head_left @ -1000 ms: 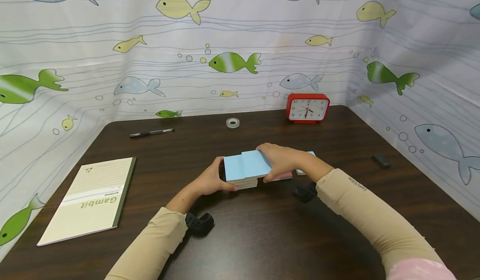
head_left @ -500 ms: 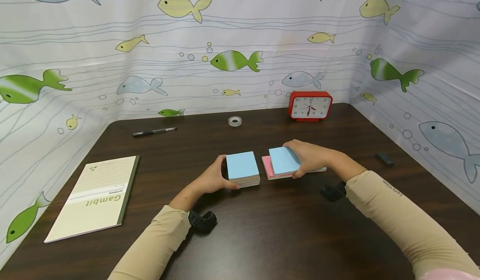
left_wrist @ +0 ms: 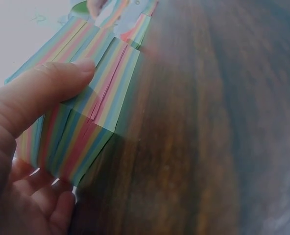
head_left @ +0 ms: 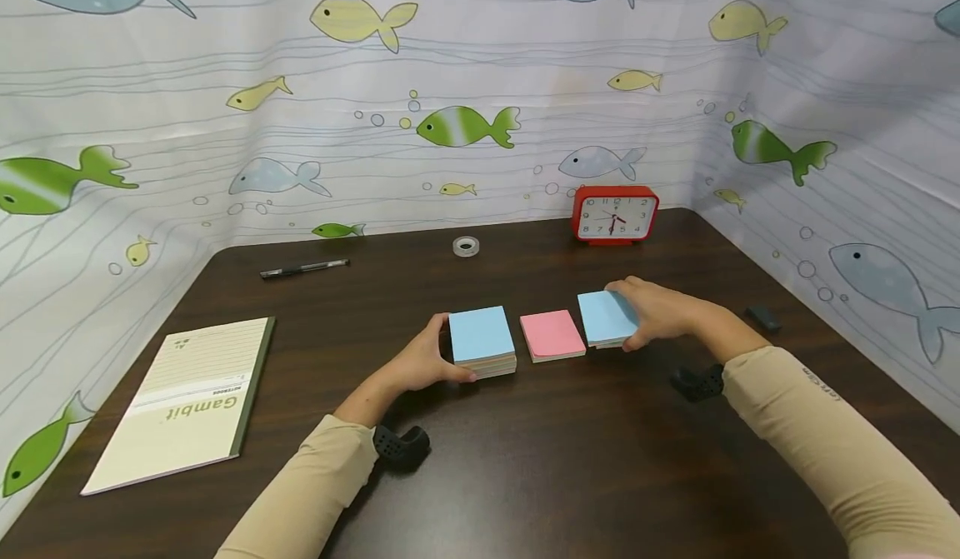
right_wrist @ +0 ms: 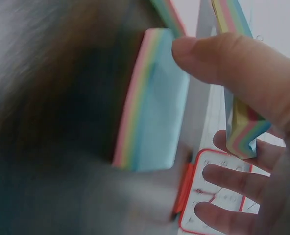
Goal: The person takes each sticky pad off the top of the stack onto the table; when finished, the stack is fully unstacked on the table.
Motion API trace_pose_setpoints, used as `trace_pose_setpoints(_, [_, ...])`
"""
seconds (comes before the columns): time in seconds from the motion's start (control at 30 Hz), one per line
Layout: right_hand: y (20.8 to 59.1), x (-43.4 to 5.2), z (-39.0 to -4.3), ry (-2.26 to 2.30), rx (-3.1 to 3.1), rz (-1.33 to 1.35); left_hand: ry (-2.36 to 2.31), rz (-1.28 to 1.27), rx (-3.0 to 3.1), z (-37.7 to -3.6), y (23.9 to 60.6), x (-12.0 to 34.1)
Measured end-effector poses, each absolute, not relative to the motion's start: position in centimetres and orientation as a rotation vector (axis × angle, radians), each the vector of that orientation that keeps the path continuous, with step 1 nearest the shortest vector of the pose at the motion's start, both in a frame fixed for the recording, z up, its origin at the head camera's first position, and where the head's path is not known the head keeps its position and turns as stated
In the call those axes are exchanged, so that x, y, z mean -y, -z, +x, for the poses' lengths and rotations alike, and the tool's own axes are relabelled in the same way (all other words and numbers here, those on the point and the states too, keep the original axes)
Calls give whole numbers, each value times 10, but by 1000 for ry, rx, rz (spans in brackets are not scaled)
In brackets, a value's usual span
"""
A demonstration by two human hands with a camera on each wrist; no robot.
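A blue-topped stack of sticky note pads (head_left: 482,334) sits mid-table. My left hand (head_left: 420,359) grips its left side, thumb along the near edge; striped edges of several pads (left_wrist: 103,98) show in the left wrist view. To the right lies a pink-topped sticky note pad (head_left: 552,336). Farther right, my right hand (head_left: 660,313) holds a blue-topped sticky note pad (head_left: 606,317) between thumb and fingers. Below it another blue-topped pad (right_wrist: 159,107) lies on the table in the right wrist view, with a gap between the two.
A notebook (head_left: 183,401) lies at the left. A pen (head_left: 304,268), a roll of tape (head_left: 466,247) and a red alarm clock (head_left: 615,215) are along the back. A small dark block (head_left: 762,319) lies on the right. A fish-patterned curtain (head_left: 480,67) surrounds the dark table (head_left: 510,476).
My right hand has carried the blue-topped pad rightward from the left stack, over the pink pad, to above the rightmost pad. The left hand stays on its stack.
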State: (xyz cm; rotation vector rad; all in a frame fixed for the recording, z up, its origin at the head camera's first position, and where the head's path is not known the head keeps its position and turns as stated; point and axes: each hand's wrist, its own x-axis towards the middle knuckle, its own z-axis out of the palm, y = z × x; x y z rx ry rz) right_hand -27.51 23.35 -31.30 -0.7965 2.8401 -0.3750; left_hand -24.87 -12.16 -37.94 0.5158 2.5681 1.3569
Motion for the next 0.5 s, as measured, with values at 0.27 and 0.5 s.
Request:
trace_pose_setpoints(0.27, [312,-250,-279,290,-2857,-745,-1343,516,-2577,-249,377,123])
trace_pose_setpoints(0.5, [310,-266,-276,241,-2879,-731,-1373,507,-2568,-248,379,121])
